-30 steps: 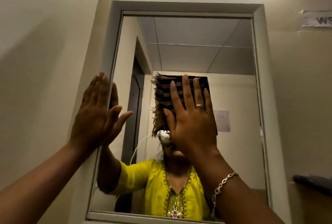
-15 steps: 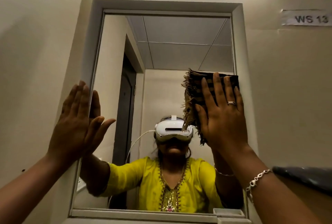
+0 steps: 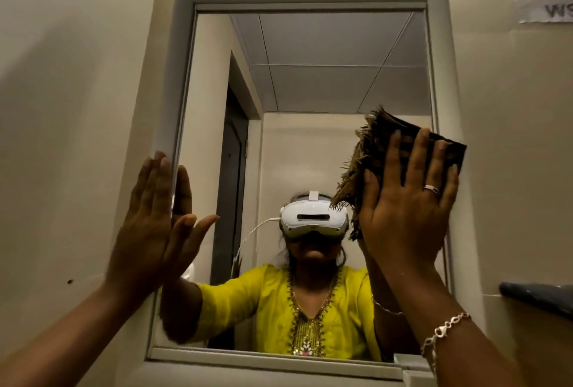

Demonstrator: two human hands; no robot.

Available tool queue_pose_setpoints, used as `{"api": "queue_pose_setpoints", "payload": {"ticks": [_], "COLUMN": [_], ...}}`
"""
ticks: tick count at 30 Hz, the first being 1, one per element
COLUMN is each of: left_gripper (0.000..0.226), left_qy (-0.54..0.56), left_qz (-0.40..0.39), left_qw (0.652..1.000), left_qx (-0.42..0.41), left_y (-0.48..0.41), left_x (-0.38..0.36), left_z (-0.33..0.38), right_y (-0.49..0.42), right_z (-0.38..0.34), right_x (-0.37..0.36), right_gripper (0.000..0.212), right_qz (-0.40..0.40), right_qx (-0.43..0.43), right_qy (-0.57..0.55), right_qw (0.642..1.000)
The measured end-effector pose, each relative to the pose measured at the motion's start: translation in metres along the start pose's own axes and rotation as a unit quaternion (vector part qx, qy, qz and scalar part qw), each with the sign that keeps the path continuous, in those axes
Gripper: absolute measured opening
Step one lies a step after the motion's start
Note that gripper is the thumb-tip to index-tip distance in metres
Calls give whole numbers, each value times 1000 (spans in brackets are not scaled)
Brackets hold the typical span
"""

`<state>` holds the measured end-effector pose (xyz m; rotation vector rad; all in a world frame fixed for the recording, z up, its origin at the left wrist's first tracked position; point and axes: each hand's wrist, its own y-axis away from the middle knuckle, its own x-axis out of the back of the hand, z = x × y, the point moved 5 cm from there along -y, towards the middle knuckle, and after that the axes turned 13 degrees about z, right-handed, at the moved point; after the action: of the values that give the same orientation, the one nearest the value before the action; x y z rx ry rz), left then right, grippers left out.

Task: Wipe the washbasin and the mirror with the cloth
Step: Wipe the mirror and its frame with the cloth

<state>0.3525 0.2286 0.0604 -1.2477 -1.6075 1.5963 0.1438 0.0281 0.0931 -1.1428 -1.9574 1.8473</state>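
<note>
Hands flat: L (image 3: 152, 225) on mirror (image 3: 310, 138) edge, R (image 3: 406, 206) on cloth (image 3: 387, 130)

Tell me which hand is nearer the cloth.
Right. The right hand presses flat on the cloth at the mirror's right edge; the left hand lies flat at the mirror's left edge, well apart from it.

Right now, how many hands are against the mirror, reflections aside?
2: left hand flat at the mirror's left edge; right hand pressing the cloth at its right edge.

1 silver ring (image 3: 431, 189) and a chain bracelet (image 3: 443, 332) on the right hand (image 3: 406, 216); mirrored, a yellow embroidered top (image 3: 273, 309), white headset (image 3: 313, 217).
</note>
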Motion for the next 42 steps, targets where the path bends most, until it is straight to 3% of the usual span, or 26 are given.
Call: {"api": "queue_pose_setpoints", "payload": {"ticks": [6,15,21,28,33,42], "left_gripper": [88,89,83,75,74,72], "left_qy": [43,0,133,184,184,154], "left_qz": [6,-14,10,29,37,44], "left_qw": [999,1000,990,980,980,985], "left_qx": [19,28,48,76,73,59], "left_y": [-4,5,0,6,7,4], "left_x": [7,-6,7,2,3,7], "left_z": [7,-14,-3,-13,-13,-9], "right_y": [24,51,55,62,65,70], "right_z": [-32,-112,-163,-210,-215,-178], "right_x": [3,2,-3,-11,-14,0], "right_gripper": [59,60,62,62,64,59], "right_qz": [-29,-56,-66,-73,-70,-89], "right_qx": [-19,28,56,103,131,181], "right_qy": [4,-25,-64,-72,-65,-163], "right_qw": [999,998,994,989,987,966]}}
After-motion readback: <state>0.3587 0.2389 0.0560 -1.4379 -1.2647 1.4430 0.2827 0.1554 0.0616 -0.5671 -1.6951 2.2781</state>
